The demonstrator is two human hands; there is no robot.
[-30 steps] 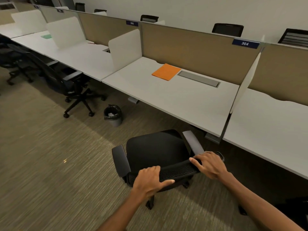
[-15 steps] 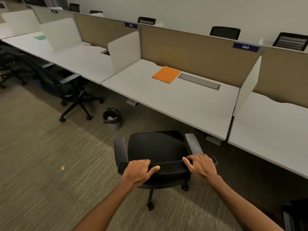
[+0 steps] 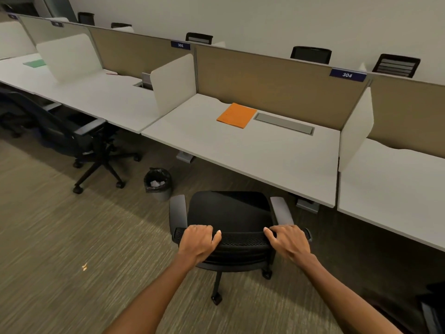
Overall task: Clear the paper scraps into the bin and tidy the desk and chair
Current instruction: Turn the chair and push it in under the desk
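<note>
A black office chair (image 3: 228,213) stands on the carpet in front of the white desk (image 3: 252,153), its seat facing the desk. My left hand (image 3: 198,242) grips the left part of the mesh backrest top, and my right hand (image 3: 287,241) grips the right part. An orange folder (image 3: 236,115) lies flat at the back of the desk. Left of the chair, a small bin (image 3: 158,183) with a black liner stands on the floor; crumpled white paper lies inside it.
A second black chair (image 3: 79,138) stands at the neighbouring desk to the left. White dividers (image 3: 173,83) and tan panels separate the desks. A grey cable hatch (image 3: 284,123) sits beside the folder. A small orange scrap (image 3: 84,267) lies on the carpet.
The chair has turned to face the desk squarely and rolled a little closer to it. Both hands stayed on the backrest.
</note>
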